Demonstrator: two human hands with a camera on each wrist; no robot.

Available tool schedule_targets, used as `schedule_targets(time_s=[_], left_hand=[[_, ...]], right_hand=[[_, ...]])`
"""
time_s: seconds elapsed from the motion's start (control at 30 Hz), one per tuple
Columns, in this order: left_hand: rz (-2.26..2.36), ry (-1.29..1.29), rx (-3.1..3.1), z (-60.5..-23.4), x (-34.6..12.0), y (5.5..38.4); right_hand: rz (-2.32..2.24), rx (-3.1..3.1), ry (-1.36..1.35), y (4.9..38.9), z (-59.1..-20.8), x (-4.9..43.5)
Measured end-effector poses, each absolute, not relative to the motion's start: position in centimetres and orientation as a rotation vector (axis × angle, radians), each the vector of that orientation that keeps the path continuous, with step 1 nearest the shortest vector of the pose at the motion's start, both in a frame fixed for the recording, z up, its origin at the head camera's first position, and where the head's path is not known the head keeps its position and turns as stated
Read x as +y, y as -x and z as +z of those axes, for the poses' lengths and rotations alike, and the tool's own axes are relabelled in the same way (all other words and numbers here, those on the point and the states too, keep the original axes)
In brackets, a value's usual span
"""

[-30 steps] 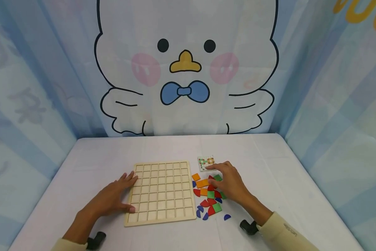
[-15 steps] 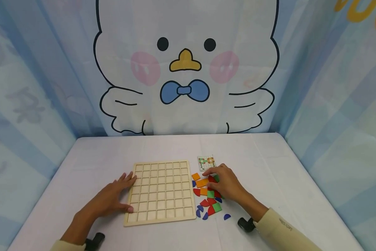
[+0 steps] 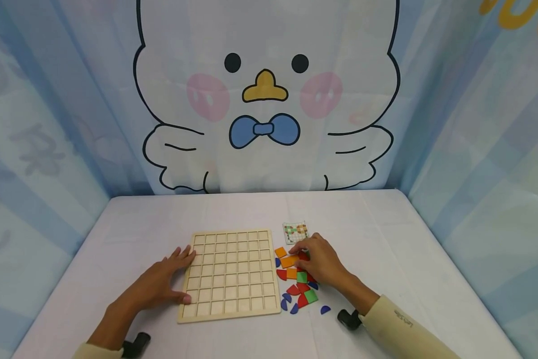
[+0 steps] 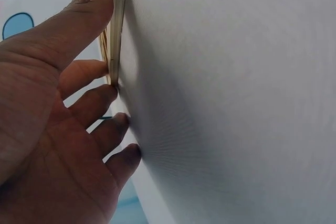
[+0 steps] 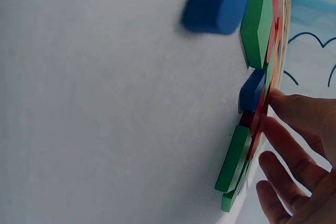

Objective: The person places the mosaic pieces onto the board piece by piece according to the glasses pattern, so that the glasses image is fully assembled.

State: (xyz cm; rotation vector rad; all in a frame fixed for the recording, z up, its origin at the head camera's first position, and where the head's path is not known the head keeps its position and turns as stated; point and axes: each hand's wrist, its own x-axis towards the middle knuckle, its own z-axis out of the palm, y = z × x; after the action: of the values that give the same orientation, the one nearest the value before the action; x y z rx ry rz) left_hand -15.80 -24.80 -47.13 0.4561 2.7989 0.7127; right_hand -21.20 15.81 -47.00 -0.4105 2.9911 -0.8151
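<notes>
A square wooden grid board [image 3: 230, 271] lies flat on the table. My left hand [image 3: 163, 281] rests along its left edge with the fingers spread; in the left wrist view the thumb [image 4: 86, 11] lies against the board's rim [image 4: 118, 30]. Beside the board's right edge are loose coloured pieces: orange squares [image 3: 291, 273], red quarter-rounds [image 3: 293, 290], green squares [image 3: 311, 296] and blue half-rounds [image 3: 284, 304]. My right hand [image 3: 321, 262] reaches into their upper part, thumb and index finger a little apart around orange and red pieces. Whether they pinch one is hidden.
A small printed pattern card [image 3: 295, 233] lies just beyond the pieces. One blue half-round [image 3: 325, 309] sits apart, toward the front right. The white-covered table [image 3: 152, 224] ends at a cartoon-printed curtain [image 3: 264, 164], with curtains on both sides too.
My right hand has drawn back from the pattern card, down and slightly left onto the orange and red pieces, uncovering the card. My left hand has barely shifted and stays at the board's edge.
</notes>
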Motion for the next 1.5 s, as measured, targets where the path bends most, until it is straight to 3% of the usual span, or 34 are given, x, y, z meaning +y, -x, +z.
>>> schedule_targets(time_s=[1.1, 1.5], left_hand=[[0.707, -0.447, 2.800, -47.1, -24.7, 15.6], [0.709, -0.421, 2.797, -46.9, -24.6, 15.6]], right_hand=[[-1.225, 2.749, 0.394, 21.9, -46.3, 16.5], [-1.295, 2.731, 0.412, 22.8, -45.1, 13.9]])
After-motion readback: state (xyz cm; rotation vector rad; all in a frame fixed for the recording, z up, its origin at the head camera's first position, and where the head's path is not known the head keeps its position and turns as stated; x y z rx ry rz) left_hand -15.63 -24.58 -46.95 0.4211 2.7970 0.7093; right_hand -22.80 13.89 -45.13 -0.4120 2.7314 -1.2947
